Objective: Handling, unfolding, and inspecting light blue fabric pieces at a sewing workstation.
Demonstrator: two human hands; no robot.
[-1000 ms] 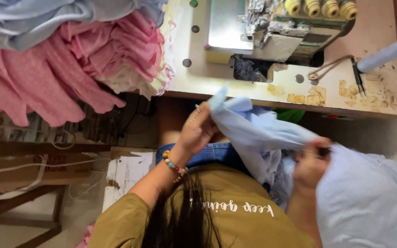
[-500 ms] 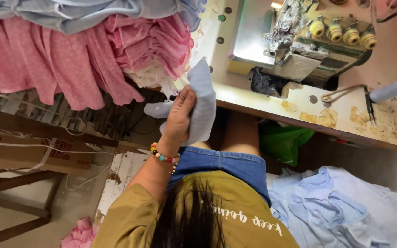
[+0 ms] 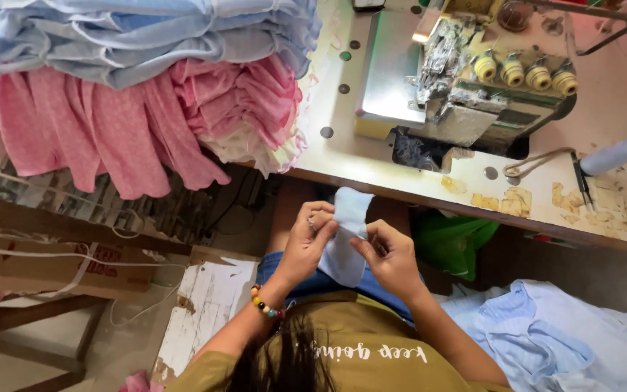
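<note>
Head view: right hand (image 3: 393, 254) has joined left hand (image 3: 308, 243), both grips pinching blue fabric piece (image 3: 346, 236)

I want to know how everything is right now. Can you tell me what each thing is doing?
Left hand: pinching the blue fabric piece.
Right hand: pinching it too.
Blue fabric piece: held up between both hands.
Sewing machine: nothing under it.
Pink clothes: piled, hanging over the table edge.
Blue clothes: stacked on the pink.
Blue garment: crumpled beside the person.
</note>
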